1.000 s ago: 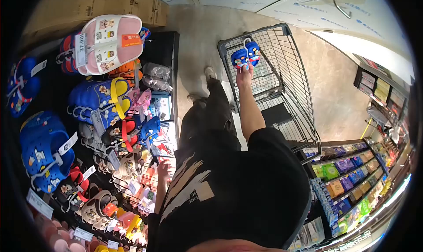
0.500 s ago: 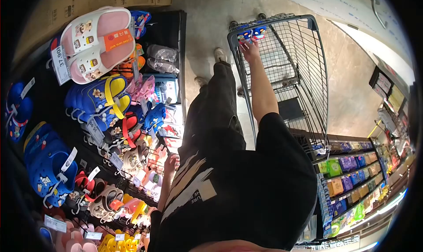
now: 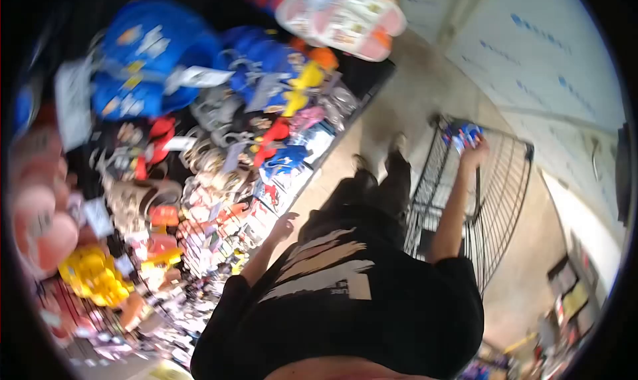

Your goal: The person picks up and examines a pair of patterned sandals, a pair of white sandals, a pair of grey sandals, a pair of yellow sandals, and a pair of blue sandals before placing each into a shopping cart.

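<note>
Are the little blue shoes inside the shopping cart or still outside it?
Cannot tell for sure. The right hand holds the blue shoes right at the cart rim, over the basket; the blurred picture hides whether they are inside.

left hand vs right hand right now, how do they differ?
The right hand is stretched out over the shopping cart, gripping small blue shoes. The left hand holds nothing, its fingers spread, beside the rack of footwear. Both are bare, and both arms wear short black sleeves.
</note>
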Available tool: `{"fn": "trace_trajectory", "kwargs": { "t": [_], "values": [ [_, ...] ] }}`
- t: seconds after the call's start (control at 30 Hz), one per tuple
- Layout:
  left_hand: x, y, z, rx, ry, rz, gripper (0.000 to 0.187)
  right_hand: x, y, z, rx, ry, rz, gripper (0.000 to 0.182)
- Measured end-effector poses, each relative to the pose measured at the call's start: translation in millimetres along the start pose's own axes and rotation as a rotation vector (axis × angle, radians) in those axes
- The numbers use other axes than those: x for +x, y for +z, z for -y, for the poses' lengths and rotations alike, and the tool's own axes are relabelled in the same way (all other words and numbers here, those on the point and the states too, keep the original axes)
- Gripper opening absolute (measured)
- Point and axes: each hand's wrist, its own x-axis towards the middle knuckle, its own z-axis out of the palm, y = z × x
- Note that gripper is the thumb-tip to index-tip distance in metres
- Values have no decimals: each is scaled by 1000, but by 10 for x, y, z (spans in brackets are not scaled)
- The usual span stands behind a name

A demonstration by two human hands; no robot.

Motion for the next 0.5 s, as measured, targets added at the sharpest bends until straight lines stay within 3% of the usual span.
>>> {"fn": "trace_trajectory", "kwargs": {
  "t": [0.03, 0.1, 0.17, 0.27, 0.37, 0.43, 0.5],
  "values": [
    [69, 38, 145, 58, -19, 22, 49, 19, -283, 1286, -69, 2, 22, 36],
    [94, 185, 414, -18, 63, -39, 54, 13, -295, 2164, 24, -133, 85, 36],
    [67, 264, 535, -136, -103, 29, 56, -76, -201, 2998, 144, -434, 233, 31],
    [129, 521, 937, -280, -109, 37, 58, -465, 92, 4164, 284, -603, 391, 38],
    [127, 726, 1164, -349, -100, 17, 57, -942, 450, 5083, 559, -604, 702, 41],
    [23, 810, 1174, -367, -97, 15, 55, -1265, 655, 5602, 795, -426, 978, 53],
    [-87, 862, 1172, -365, -65, -34, 51, -1531, 741, 6134, 993, -434, 1076, 64]
  ]
}}
